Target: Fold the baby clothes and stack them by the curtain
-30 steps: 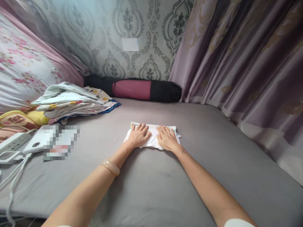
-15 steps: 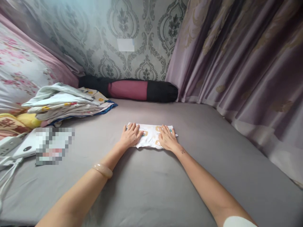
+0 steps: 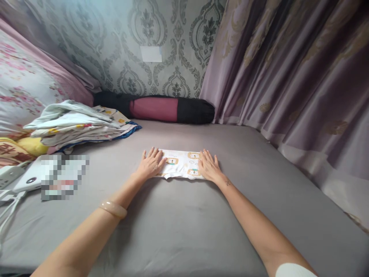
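A small folded white cloth (image 3: 181, 164) with orange and teal prints lies flat on the grey bedsheet (image 3: 184, 227). My left hand (image 3: 150, 164) rests palm down on the cloth's left end, fingers spread. My right hand (image 3: 210, 167) presses flat on its right end, fingers apart too. The printed middle of the cloth shows between the two hands. Neither hand grips anything. A pale bangle (image 3: 113, 208) sits on my left forearm.
A stack of folded clothes (image 3: 79, 125) lies at the left. A black and maroon roll bag (image 3: 157, 108) lies against the patterned wall. Mauve curtains (image 3: 291, 77) hang along the right. A power strip and white devices (image 3: 20, 179) lie at the left edge, by a floral pillow (image 3: 23, 88).
My hands have slid apart along the cloth, from its middle to its two ends, uncovering the printed centre. The view has shifted slightly.
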Motion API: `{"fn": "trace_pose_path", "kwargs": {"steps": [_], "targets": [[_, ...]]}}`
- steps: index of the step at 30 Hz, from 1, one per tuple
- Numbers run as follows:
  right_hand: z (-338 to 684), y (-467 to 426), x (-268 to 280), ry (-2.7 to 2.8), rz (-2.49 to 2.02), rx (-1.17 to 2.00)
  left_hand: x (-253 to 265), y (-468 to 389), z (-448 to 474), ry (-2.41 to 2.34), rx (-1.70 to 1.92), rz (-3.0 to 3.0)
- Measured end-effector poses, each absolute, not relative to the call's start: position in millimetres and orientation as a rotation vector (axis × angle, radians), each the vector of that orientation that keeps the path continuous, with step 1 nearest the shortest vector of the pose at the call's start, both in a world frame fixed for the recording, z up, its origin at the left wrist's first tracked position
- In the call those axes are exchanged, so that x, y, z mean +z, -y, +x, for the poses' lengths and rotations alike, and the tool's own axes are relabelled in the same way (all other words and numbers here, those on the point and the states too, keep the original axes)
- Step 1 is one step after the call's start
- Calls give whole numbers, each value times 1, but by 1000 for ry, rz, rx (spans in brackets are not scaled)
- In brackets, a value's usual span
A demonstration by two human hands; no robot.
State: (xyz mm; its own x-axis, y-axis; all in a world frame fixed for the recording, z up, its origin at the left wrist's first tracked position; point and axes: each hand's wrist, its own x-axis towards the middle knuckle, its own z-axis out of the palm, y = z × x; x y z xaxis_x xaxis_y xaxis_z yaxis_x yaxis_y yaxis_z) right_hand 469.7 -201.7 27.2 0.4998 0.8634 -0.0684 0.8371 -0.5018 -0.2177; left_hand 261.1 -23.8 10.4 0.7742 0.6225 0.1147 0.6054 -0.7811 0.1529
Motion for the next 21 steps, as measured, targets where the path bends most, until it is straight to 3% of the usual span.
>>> {"fn": "trace_pose_path", "kwargs": {"steps": [10, 21], "targets": [[476, 205, 15, 1483, -2630, 228, -3, 13, 255, -1000, 225, 2690], [463, 194, 27, 1573, -2582, 137, -5, 18, 243, -915, 640, 2600]]}}
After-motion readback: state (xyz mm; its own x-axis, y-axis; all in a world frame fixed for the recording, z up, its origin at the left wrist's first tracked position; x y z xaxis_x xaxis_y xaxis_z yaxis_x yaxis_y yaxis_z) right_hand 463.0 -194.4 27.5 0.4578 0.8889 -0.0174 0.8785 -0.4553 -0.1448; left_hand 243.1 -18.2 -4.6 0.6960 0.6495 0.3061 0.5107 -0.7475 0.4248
